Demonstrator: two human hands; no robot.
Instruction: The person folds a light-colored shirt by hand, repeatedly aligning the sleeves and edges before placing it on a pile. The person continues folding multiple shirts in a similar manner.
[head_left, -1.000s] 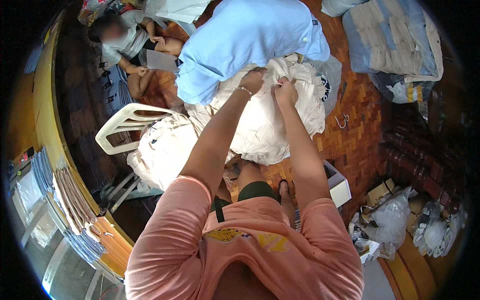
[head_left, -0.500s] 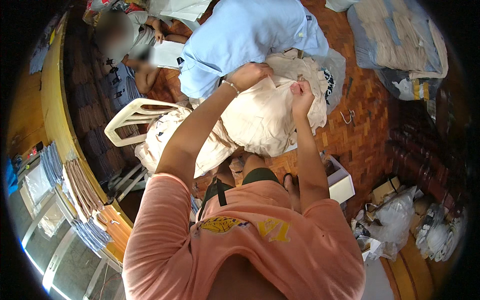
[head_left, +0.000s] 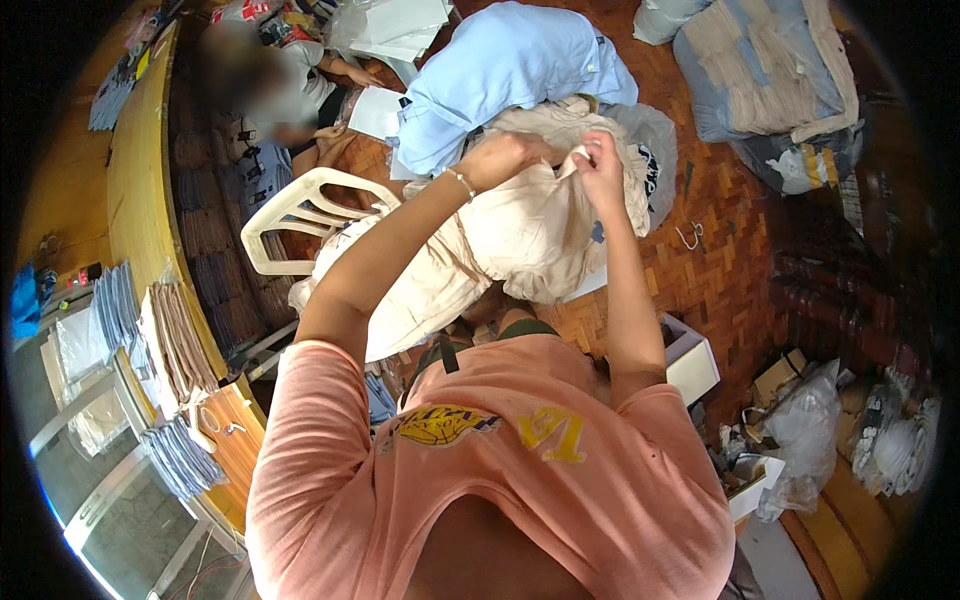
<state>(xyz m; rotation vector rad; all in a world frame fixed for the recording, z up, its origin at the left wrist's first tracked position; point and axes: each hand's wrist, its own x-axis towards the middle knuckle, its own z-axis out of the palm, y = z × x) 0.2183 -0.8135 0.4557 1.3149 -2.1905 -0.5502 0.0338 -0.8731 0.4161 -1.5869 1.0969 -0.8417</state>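
A cream garment (head_left: pixel 525 215) is stretched up between my two hands, in front of my body. My left hand (head_left: pixel 508 160) is closed on its left part, fingers mostly hidden behind the knuckles. My right hand (head_left: pixel 602 170) pinches a raised fold of the same cloth. The garment drapes over a heap of cream cloth, its exact outline lost among the folds. More cream garments (head_left: pixel 415 290) are piled to the left, beside a cream plastic chair (head_left: pixel 320 190). Behind my hands lies a big mound of light blue garments (head_left: pixel 505 75).
At the far left a person (head_left: pixel 300 85) sits by a white sheet (head_left: pixel 378 112). A wooden shelf (head_left: pixel 150 190) holds stacked clothes. Bagged folded garments (head_left: pixel 765 70) lie far right. A white box (head_left: pixel 690 362) and clear plastic bags (head_left: pixel 800 430) are at the near right. Parquet floor (head_left: pixel 720 260) lies between.
My right hand has moved slightly away from me, lifting the pinched fold. The left hand keeps its hold on the garment. The whole view has shifted a little.
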